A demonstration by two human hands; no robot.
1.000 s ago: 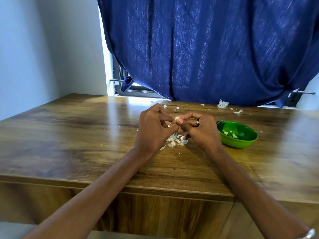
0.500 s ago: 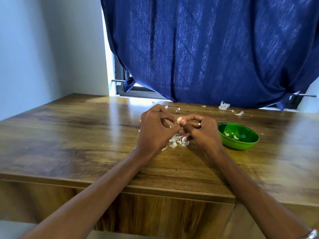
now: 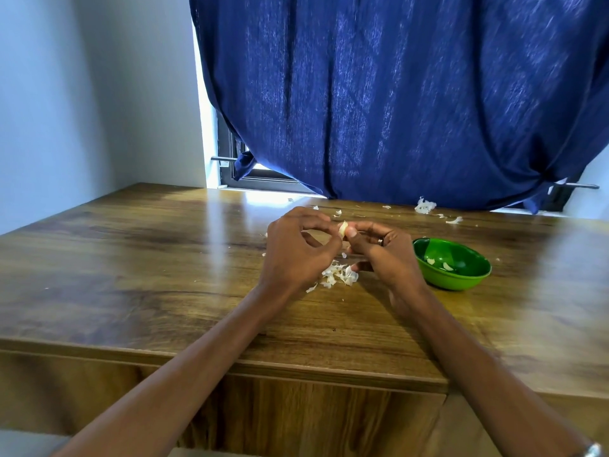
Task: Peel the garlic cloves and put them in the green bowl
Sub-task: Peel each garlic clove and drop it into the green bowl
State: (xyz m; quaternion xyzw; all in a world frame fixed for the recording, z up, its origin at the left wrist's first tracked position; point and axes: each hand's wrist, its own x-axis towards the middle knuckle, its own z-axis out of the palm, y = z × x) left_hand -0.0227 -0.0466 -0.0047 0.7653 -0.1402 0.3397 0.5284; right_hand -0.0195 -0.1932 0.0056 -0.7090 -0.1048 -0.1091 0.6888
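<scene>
A small pale garlic clove [image 3: 343, 228] is held above the wooden table [image 3: 138, 278] between both hands. My left hand [image 3: 298, 250] pinches it from the left with curled fingers. My right hand [image 3: 384, 249], wearing a ring, pinches it from the right with thumb and forefinger. The green bowl [image 3: 461, 280] stands just right of my right hand and holds two or three peeled pieces. A heap of white garlic skins [image 3: 337, 275] lies on the table under the hands.
More skin scraps [image 3: 425, 206] lie near the table's far edge, below a dark blue curtain [image 3: 395, 94] over a window. A white wall stands at the left. The table's front edge runs close to me.
Both hands stay on the clove at the same spot; my fingers have shifted slightly and more of the clove shows between them.
</scene>
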